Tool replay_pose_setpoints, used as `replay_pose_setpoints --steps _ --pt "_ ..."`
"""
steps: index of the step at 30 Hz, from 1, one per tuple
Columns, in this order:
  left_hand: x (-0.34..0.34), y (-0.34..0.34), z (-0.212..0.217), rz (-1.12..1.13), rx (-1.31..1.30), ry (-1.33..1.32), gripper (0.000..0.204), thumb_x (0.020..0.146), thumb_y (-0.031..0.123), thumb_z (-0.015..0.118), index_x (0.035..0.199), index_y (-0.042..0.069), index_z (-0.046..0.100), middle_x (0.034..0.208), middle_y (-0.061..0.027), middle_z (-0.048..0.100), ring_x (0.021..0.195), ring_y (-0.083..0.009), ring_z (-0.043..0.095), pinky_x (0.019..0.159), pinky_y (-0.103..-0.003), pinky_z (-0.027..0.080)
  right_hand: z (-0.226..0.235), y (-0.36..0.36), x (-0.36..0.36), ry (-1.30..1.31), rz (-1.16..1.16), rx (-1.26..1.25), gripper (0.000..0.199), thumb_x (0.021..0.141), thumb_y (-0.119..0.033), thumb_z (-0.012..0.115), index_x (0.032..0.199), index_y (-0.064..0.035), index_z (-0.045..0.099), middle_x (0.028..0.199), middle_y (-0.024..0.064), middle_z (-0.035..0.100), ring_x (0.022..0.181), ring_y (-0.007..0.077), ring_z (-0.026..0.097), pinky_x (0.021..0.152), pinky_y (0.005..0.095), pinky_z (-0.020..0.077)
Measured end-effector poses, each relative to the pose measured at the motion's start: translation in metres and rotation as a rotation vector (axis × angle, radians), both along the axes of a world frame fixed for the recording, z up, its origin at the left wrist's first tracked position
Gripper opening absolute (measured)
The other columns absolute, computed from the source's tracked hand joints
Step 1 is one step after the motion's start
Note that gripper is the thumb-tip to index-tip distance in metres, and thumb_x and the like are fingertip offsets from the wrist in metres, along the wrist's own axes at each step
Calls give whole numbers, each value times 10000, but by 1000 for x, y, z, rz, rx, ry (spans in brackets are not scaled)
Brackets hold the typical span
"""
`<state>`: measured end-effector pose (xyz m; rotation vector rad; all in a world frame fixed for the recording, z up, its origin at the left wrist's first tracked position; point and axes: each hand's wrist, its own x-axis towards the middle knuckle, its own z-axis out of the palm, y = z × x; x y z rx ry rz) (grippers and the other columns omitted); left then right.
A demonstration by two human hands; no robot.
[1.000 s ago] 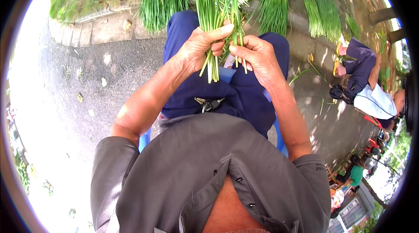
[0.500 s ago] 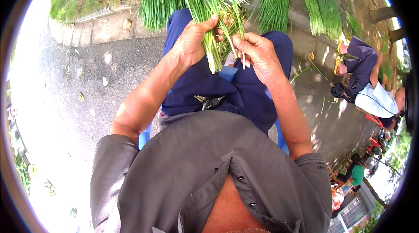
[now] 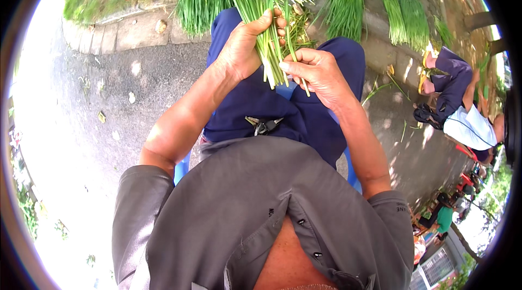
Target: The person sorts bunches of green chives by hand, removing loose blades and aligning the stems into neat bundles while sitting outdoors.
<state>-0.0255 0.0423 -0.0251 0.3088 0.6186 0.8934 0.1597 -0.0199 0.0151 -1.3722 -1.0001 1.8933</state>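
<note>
Your left hand (image 3: 242, 48) is clamped around a bunch of green stalks (image 3: 255, 7), gripping just above the pale cut ends, which hang below your fist over your lap. Compared with a second ago, the bunch has tilted: the leafy tops now lean up and away to the left of your hand instead of standing straight, and the cut ends show more evenly below your grip. Your right hand (image 3: 318, 75), just beside the left and touching the bundle, is pinched shut on a thin single stalk (image 3: 296, 70) that slants down past your fingers; before, it was wrapped closer around the bundle. That reads as you picking out or adding one stalk while the left keeps the rest together. Beyond your hands, more green bundles (image 3: 345, 7) lie on the kerb (image 3: 136, 29), and another person (image 3: 462, 110) sits off to the right.
</note>
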Motion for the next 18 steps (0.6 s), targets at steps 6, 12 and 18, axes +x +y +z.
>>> replay_pose_setpoints --steps 6,12,18 --pt "-2 2 -1 3 -44 -163 285 1035 281 525 1211 59 557 965 -23 586 868 -170 580 838 -341 516 5 -1 -2 3 10 -2 152 902 -164 731 899 -18 692 694 4 603 510 24 462 442 183 329" --pt "1 1 4 -2 -54 -203 270 1040 305 519 1155 62 545 861 -9 502 754 -140 486 695 -288 473 -1 -1 2 47 -17 20 181 928 -205 711 920 -25 690 725 -2 614 547 29 494 473 183 358" --pt "-1 1 1 -60 -86 -122 222 1012 276 596 1081 70 548 773 20 450 617 -74 390 534 -219 377 -6 3 8 56 -7 58 249 976 -248 658 1020 -5 689 863 5 648 725 51 587 584 198 440"
